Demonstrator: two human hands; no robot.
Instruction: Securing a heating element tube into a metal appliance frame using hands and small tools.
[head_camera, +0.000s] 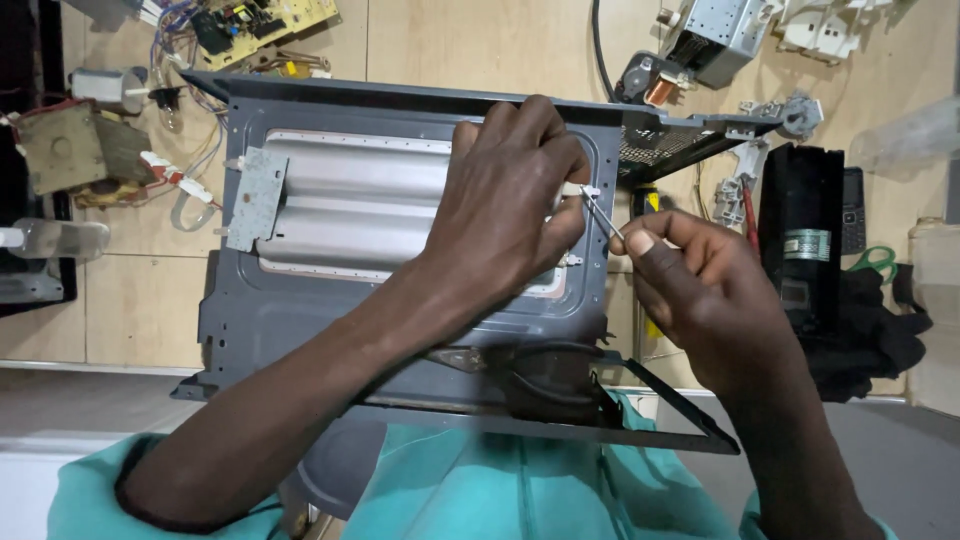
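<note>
My left hand (510, 195) arches over the grey microwave chassis (400, 330), fingertips pinching a small white clip (583, 189) at its right edge. My right hand (700, 290) grips a thin screwdriver (603, 217), tip at that clip. The chassis lies tilted across my lap.

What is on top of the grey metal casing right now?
On the casing sit a ribbed silver panel and a small perforated plate. The left hand rests on it, hiding the panel's right end. The right hand holds a thin tool there.
</note>
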